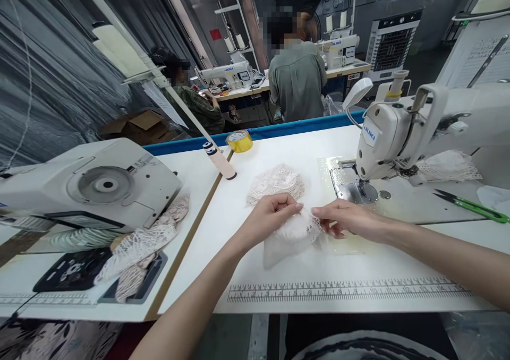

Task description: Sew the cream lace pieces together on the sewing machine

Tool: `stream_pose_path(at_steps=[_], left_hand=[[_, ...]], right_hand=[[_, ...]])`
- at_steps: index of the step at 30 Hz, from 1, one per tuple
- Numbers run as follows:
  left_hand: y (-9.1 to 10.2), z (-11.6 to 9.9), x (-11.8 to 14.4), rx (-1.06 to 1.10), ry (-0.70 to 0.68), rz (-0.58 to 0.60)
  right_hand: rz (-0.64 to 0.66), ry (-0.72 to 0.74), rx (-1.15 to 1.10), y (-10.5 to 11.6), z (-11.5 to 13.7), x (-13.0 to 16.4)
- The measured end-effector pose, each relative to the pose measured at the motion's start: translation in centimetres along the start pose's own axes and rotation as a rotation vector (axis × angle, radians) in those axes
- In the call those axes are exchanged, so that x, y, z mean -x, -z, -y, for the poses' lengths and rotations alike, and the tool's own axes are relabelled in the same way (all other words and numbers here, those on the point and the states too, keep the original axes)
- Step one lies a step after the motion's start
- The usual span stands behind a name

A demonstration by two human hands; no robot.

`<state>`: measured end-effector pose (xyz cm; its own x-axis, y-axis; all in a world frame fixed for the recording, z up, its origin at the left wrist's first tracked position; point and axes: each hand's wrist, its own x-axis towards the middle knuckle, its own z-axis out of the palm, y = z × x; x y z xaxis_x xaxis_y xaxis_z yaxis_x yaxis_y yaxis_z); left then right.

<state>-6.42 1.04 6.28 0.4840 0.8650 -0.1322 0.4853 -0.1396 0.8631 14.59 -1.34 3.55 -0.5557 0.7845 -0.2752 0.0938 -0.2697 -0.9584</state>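
Sewing workshop, white worktable (303, 275) with printed ruler along front edge. Left hand (268, 215) fingers curled, pinching white lace piece (292, 231); right hand (346, 219) pinches its opposite scalloped edge. Lace lies flat before sewing machine (392, 131), just short of needle plate. Step judged: aligning edges. Second lace stack (275, 182) behind. Green snips (472, 206) right; yellow tape roll (239, 140) far.

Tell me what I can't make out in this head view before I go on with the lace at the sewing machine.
- Lace piece: its middle is covered by the left hand and right hand; each fingertip grip is hidden.
- Sewing machine: its needle is too small to see; the body is cut off by the right edge.
- Printed ruler: numbers too small to read.
- Scissors: tips run past the right edge.
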Motion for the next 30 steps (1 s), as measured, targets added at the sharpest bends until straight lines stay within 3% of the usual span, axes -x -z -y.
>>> stream_pose_path(at_steps=[7, 11, 12, 13, 15, 16, 17, 20, 21, 22, 26, 28, 30], left_hand=[[0.1, 0.6, -0.4, 0.004, 0.017, -0.004], [-0.2, -1.0, 2.1, -0.158, -0.097, -0.147], [-0.3, -1.4, 3.1, -0.222, -0.125, -0.133], [-0.4, -1.9, 4.1, -0.267, -0.149, -0.053], [-0.6, -2.2, 5.7, -0.270, -0.193, 0.317], [-0.7, -2.2, 6.1, -0.247, -0.193, 0.410], [-0.7, -1.9, 6.2, -0.220, -0.191, 0.390], [-0.7, -0.2, 5.2, -0.123, -0.203, -0.020], [-0.6, 0.4, 4.6, -0.070, -0.215, -0.058], [-0.6, 1.0, 4.1, -0.001, -0.213, -0.034], [0.3, 3.3, 3.0, 0.262, -0.042, 0.293], [1.3, 4.3, 2.9, 0.326, 0.027, 0.259], [2.7, 5.1, 2.5, 0.327, 0.031, 0.078]], right_hand=[[0.076, 0.041, 0.024, -0.3, -0.3, -0.4], [0.091, 0.058, 0.030, -0.6, 0.0, -0.3], [0.091, 0.072, 0.037, -0.6, 0.1, -0.1], [0.088, 0.091, 0.053, -0.6, 0.2, 0.0], [0.075, 0.141, 0.120, -0.6, 0.5, 0.3], [0.066, 0.168, 0.165, -0.6, 0.6, 0.5], [0.057, 0.191, 0.214, -0.7, 0.7, 0.5], [0.044, 0.221, 0.371, -1.4, 1.1, 0.6], [0.044, 0.229, 0.411, -1.6, 1.3, 0.6], [0.053, 0.244, 0.436, -1.8, 1.5, 0.6], [0.059, 0.335, 0.414, -1.8, 2.0, 0.5], [-0.040, 0.340, 0.428, -1.3, 2.2, 0.3], [-0.174, 0.333, 0.450, -0.9, 2.3, -0.4]])
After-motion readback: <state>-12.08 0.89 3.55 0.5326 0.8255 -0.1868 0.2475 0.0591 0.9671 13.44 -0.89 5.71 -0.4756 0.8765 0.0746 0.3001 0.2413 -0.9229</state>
